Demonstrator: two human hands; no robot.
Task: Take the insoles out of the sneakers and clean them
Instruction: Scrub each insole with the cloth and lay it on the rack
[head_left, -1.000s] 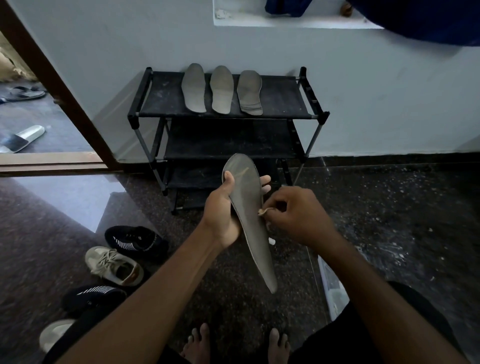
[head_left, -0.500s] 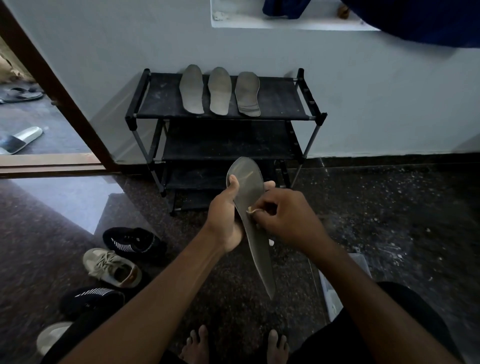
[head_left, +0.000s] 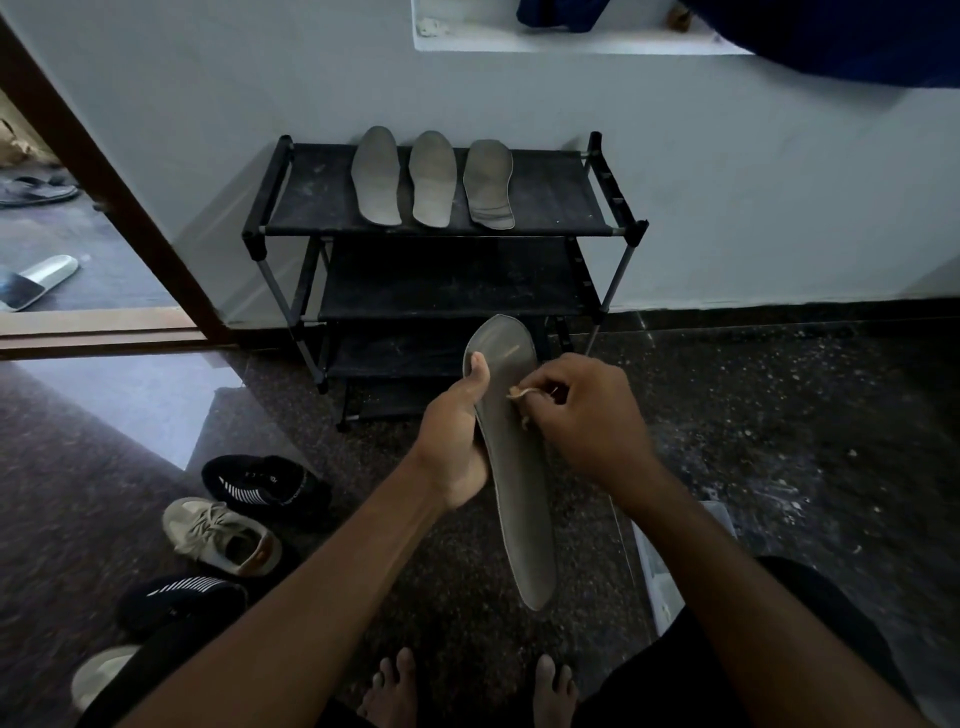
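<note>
Black shoe rack (head_left: 550, 192), white slipper (head_left: 39, 280), blue cloth (head_left: 857, 41) above

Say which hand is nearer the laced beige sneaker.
Left. The left hand, gripping the insole, is right of the laced beige sneaker; the right hand, pinching a tan scrap, lies farther right.

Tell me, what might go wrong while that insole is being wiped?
1. The left hand grips the insole only near its upper end; the long lower part hangs free and could flex or slip under rubbing.
2. The right hand pinches just a small pale scrap, which might drop.
3. Loosened dirt could fall on the bare feet below.
</note>
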